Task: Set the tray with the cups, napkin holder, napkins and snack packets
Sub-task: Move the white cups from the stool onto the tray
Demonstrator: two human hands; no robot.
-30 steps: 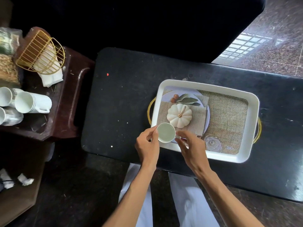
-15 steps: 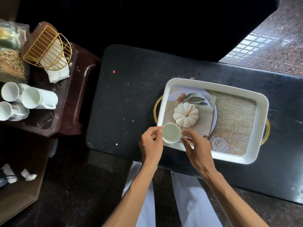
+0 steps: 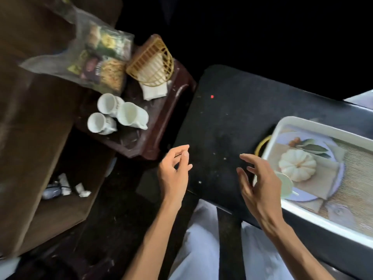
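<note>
The white tray (image 3: 302, 122) lies at the right on the black table (image 3: 228, 118), with one white cup (image 3: 285, 183) standing in its near left corner, partly behind my right hand (image 3: 260, 182). That hand hovers left of the tray, fingers spread, holding nothing. My left hand (image 3: 175, 170) floats over the table's left edge, fingers loosely curled and empty. Three white cups (image 3: 119, 114) lie on the brown side table (image 3: 159, 130) at the left. Behind them stand a gold wire napkin holder (image 3: 153, 61) with white napkins (image 3: 154, 90) and a clear bag of snack packets (image 3: 96, 59).
The tray bottom shows a printed pumpkin (image 3: 297, 164), plate and burlap picture, and a gold handle (image 3: 262, 144) sticks out on its left side. A brown box (image 3: 46, 178) with crumpled paper scraps sits on the floor at the left. My white trousers (image 3: 203, 245) fill the bottom.
Both hands have let go of the white cup, now standing in the tray, and moved left. The view has swung left, bringing the side table toward the middle.
</note>
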